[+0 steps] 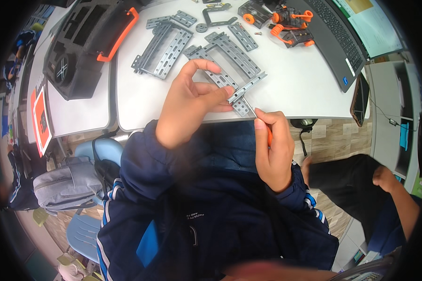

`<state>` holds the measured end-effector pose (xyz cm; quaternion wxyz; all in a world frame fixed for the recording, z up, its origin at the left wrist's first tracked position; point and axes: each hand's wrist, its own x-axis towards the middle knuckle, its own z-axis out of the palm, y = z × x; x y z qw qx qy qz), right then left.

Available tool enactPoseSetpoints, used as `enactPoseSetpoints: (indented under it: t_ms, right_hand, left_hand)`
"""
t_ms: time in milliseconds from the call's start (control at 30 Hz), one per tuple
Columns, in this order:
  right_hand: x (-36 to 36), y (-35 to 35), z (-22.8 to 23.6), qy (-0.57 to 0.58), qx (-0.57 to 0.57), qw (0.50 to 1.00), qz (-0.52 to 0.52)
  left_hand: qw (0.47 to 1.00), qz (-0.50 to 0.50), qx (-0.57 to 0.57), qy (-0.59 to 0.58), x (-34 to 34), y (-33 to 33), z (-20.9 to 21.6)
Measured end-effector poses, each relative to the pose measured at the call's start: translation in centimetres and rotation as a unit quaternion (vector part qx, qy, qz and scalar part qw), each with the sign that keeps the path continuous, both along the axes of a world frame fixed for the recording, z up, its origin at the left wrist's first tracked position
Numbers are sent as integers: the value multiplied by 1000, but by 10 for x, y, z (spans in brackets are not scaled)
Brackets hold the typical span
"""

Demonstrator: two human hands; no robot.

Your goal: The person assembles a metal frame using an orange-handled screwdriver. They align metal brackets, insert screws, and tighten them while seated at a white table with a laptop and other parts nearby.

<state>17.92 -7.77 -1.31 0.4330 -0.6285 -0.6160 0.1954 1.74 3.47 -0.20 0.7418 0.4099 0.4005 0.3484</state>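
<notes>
My left hand [186, 104] is closed on a grey perforated metal frame [239, 57], with thumb and fingers pinching its near corner at the table's front edge. In my right hand [275, 149] is a screwdriver [270, 136] with an orange handle, mostly covered by the fingers. Its thin shaft points up and left, and the tip meets the frame near a small perforated plate [241, 107]. Whether the tip sits in a screw cannot be made out. A second grey metal frame [169, 52] lies on the table beyond my left hand.
Loose grey metal bars [243, 36] and a bent dark bracket [220, 22] lie farther back. Black motor units with orange parts [293, 23] stand beside a laptop [330, 40]. A black case with an orange handle [119, 35] is at left. Another person's hand [384, 179] shows at right.
</notes>
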Motion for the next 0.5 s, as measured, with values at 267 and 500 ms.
enactPoseSetpoints:
  t_ms: [267,500]
  right_hand:
    - [-2,2,-3,-108,55,993,-8]
    - [3,3,12,54,-147,987,-30]
  left_hand:
    - [1000,-7,-16,-9,-2,3,-1]
    - [1000,-20,-12,-13,-1,1,0]
